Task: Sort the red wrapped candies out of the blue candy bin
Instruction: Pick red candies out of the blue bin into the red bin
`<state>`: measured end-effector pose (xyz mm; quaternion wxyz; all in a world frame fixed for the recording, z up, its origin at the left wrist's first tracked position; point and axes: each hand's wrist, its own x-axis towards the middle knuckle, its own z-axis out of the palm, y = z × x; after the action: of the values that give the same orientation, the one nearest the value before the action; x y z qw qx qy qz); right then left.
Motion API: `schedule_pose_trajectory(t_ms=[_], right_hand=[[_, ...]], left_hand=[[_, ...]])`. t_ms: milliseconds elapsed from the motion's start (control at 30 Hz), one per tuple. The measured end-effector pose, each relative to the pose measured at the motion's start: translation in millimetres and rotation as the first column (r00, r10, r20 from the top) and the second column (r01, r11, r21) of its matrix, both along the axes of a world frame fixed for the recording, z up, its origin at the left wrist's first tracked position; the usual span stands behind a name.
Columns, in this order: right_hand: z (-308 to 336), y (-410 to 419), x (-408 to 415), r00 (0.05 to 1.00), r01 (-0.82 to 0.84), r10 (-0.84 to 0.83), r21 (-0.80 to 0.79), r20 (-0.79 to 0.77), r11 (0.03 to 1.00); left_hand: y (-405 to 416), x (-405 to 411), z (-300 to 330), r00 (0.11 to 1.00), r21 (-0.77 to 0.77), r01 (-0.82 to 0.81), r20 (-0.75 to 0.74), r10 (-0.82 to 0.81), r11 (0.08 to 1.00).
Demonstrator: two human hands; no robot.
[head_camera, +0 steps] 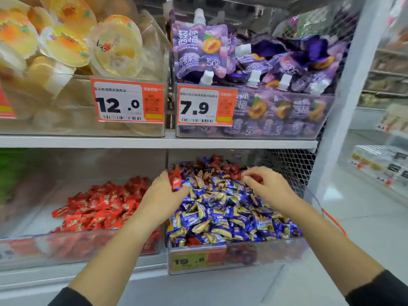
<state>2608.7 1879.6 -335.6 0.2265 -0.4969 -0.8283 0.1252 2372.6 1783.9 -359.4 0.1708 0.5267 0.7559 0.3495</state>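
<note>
1. A white metal shelf rack (154, 142) filled the view, its upper shelf carrying a clear bin of yellow jelly cups (66, 40) at 10 o'clock and a clear bin of purple spouted jelly pouches (254, 62) at 1 o'clock.
2. On the lower shelf, a clear plastic bin of blue-and-gold wrapped candies (231, 217) sat at centre, 5 o'clock of the middle.
3. Just beside it at 9 o'clock stood a clear bin of red wrapped candies (99, 206).
4. The left hand (161, 195) reached over the divider, fingers curled round a red wrapped candy (176, 181).
5. The right hand (267, 184) hovered at the blue pile's 1 o'clock edge, fingertips pinching another red candy (257, 178).
6. More stray red candies (229, 167) lay at the pile's 12 o'clock end.
</note>
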Motion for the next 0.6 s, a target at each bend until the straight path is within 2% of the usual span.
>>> schedule_pose_trajectory(t_ms=[133, 267, 400, 600], right_hand=[[-2, 35, 29, 0.986, 0.165, -0.166, -0.164, 0.01, 0.973], [1, 58, 15, 0.964, 0.244, -0.264, -0.392, 0.002, 0.887], [-4, 73, -3, 0.968, 0.25, -0.231, -0.492, 0.101, 0.834], [-18, 92, -13, 0.983, 0.167, -0.179, -0.575, 0.035, 0.801]], left_hand=[[2, 8, -9, 0.995, -0.013, -0.05, -0.086, 0.049, 0.999], [1, 10, -11, 0.982, 0.005, -0.062, -0.177, 0.062, 0.998], [0, 10, -13, 0.98, 0.007, -0.08, -0.18, 0.08, 0.997], [2, 12, -13, 0.974, 0.032, -0.109, -0.196, 0.113, 0.994]])
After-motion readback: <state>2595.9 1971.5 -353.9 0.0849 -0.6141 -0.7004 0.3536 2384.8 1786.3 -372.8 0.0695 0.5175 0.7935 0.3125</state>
